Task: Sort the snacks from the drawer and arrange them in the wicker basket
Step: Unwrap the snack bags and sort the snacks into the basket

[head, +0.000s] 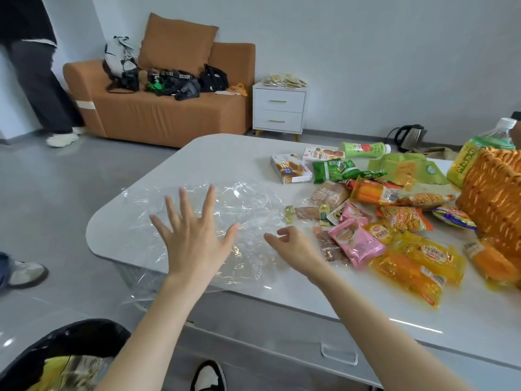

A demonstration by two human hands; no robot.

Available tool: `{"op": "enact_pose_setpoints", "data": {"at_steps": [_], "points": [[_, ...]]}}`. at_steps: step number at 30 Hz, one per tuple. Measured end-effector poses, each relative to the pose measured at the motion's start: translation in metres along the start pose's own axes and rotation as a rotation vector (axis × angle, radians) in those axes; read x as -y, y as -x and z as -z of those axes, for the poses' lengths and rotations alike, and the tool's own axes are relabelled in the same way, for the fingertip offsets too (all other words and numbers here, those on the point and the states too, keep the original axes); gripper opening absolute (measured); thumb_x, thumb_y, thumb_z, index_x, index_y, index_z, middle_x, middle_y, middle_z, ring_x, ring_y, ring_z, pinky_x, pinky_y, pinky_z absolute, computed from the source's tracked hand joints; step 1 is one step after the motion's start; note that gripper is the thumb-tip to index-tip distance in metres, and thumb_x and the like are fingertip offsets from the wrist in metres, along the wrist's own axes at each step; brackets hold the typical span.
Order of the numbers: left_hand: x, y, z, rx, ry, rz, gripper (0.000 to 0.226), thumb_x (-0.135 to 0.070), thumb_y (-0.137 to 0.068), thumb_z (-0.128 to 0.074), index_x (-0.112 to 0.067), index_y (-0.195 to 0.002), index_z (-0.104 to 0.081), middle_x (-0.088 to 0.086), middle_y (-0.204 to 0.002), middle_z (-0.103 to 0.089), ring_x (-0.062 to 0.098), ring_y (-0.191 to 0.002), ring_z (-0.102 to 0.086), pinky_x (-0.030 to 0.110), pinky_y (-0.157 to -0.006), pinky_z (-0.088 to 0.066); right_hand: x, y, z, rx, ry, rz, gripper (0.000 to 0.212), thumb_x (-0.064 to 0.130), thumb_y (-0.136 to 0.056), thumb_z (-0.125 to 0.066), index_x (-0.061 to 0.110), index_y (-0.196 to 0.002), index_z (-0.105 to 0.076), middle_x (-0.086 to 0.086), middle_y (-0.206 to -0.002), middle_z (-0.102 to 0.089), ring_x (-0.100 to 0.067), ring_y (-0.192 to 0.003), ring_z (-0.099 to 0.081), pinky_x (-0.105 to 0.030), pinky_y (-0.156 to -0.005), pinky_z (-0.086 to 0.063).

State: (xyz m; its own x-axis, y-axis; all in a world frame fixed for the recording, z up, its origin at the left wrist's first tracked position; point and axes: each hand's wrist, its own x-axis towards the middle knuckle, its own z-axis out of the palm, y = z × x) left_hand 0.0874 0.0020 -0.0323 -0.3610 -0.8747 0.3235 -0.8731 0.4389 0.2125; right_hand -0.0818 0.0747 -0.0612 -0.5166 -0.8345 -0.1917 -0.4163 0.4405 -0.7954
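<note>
A pile of snack packets lies on the right half of the white table (197, 153): pink packets (355, 244), yellow-orange packets (417, 263), green packets (335, 170) and small boxes (290, 167). The orange wicker basket (496, 193) stands at the right edge. A crumpled clear plastic sheet (248, 204) is spread over the table's left part. My left hand (194, 235) hovers over the sheet with fingers spread wide. My right hand (293, 249) is beside it, fingers loosely curled, holding nothing, close to the pink packets.
A green drink bottle (363, 150) and a large yellow bottle (479, 153) stand behind the snacks. A drawer handle (338, 354) shows under the table front. A black bin (64, 356) sits at lower left. A person stands at far left by the orange sofa (158, 114).
</note>
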Motion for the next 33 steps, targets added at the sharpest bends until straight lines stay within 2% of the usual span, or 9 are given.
{"op": "enact_pose_setpoints", "data": {"at_steps": [4,11,13,18,24,27,29,31,33], "points": [[0.014,-0.007,-0.004,0.1,-0.052,0.072,0.087,-0.062,-0.09,-0.043,-0.018,-0.152,-0.001,0.017,-0.156,-0.019,0.039,-0.144,-0.009,0.061,-0.111,-0.012,-0.003,-0.013,-0.023,-0.035,0.094,-0.021,0.051,0.042,-0.082,-0.069,0.017,-0.123,-0.05,0.002,-0.107,-0.067,-0.017,-0.102,-0.061,-0.034,-0.088,-0.049],[0.01,-0.016,-0.006,0.011,0.122,-0.058,0.059,-0.024,-0.099,-0.048,-0.013,-0.15,-0.02,0.006,-0.149,-0.034,0.022,-0.138,-0.028,0.032,-0.1,-0.039,-0.007,-0.003,-0.008,-0.073,-0.098,0.033,0.006,0.018,-0.084,-0.068,0.017,-0.086,-0.074,-0.001,-0.08,-0.071,-0.009,-0.064,-0.063,-0.02,-0.061,-0.049],[0.004,-0.016,-0.004,-0.047,0.173,-0.095,0.056,-0.021,-0.099,-0.048,-0.013,-0.149,-0.024,0.008,-0.152,-0.03,0.023,-0.14,-0.027,0.034,-0.106,-0.035,-0.005,0.004,0.003,-0.124,-0.192,0.069,0.007,0.015,-0.088,-0.065,0.013,-0.086,-0.072,-0.001,-0.08,-0.07,-0.004,-0.048,-0.057,-0.012,-0.053,-0.044],[-0.029,-0.012,-0.001,-0.157,0.272,-0.251,0.05,-0.022,-0.1,-0.044,-0.019,-0.148,-0.031,0.006,-0.156,-0.025,0.027,-0.145,-0.02,0.041,-0.117,-0.021,-0.009,0.015,0.023,-0.267,-0.558,-0.066,0.005,0.01,-0.094,-0.058,0.007,-0.095,-0.062,-0.007,-0.085,-0.067,-0.01,-0.046,-0.062,-0.021,-0.046,-0.044],[-0.056,0.004,-0.025,0.123,0.021,-0.366,0.057,-0.055,-0.096,-0.034,-0.039,-0.149,-0.02,0.002,-0.161,-0.001,0.031,-0.147,0.008,0.055,-0.115,0.001,-0.02,0.023,0.031,0.015,-0.671,-0.231,0.035,0.018,-0.093,-0.064,-0.001,-0.119,-0.052,-0.016,-0.105,-0.066,-0.024,-0.065,-0.071,-0.028,-0.055,-0.058],[-0.057,0.004,-0.036,0.231,-0.114,-0.363,0.063,-0.049,-0.095,-0.044,-0.035,-0.15,-0.017,0.003,-0.161,0.004,0.034,-0.146,0.012,0.057,-0.115,0.003,-0.023,0.03,0.055,0.051,-0.527,-0.193,0.053,0.023,-0.087,-0.071,0.002,-0.129,-0.046,-0.011,-0.115,-0.062,-0.023,-0.072,-0.072,-0.03,-0.061,-0.06],[-0.061,0.003,-0.036,0.253,-0.161,-0.326,0.059,-0.039,-0.098,-0.046,-0.03,-0.15,-0.019,0.007,-0.16,0.0,0.036,-0.146,0.007,0.056,-0.115,0.001,-0.029,0.032,0.072,-0.044,-0.335,-0.098,0.053,0.026,-0.083,-0.075,0.007,-0.126,-0.051,-0.006,-0.112,-0.063,-0.019,-0.074,-0.072,-0.032,-0.063,-0.06],[-0.069,0.003,-0.033,0.238,-0.177,-0.305,0.054,-0.026,-0.098,-0.047,-0.024,-0.148,-0.026,0.012,-0.159,-0.009,0.037,-0.146,-0.002,0.052,-0.116,-0.003,-0.038,0.035,0.087,-0.26,0.011,0.06,0.042,0.034,-0.084,-0.072,0.016,-0.118,-0.057,0.003,-0.106,-0.067,-0.012,-0.082,-0.068,-0.034,-0.067,-0.059],[-0.082,0.006,-0.032,0.151,-0.103,-0.36,0.051,-0.009,-0.094,-0.049,-0.016,-0.143,-0.038,0.014,-0.154,-0.024,0.036,-0.142,-0.018,0.045,-0.115,-0.017,-0.055,0.036,0.101,-0.405,0.493,0.186,0.042,0.046,-0.086,-0.063,0.027,-0.123,-0.055,0.007,-0.124,-0.061,-0.017,-0.11,-0.054,-0.037,-0.085,-0.051]]}}
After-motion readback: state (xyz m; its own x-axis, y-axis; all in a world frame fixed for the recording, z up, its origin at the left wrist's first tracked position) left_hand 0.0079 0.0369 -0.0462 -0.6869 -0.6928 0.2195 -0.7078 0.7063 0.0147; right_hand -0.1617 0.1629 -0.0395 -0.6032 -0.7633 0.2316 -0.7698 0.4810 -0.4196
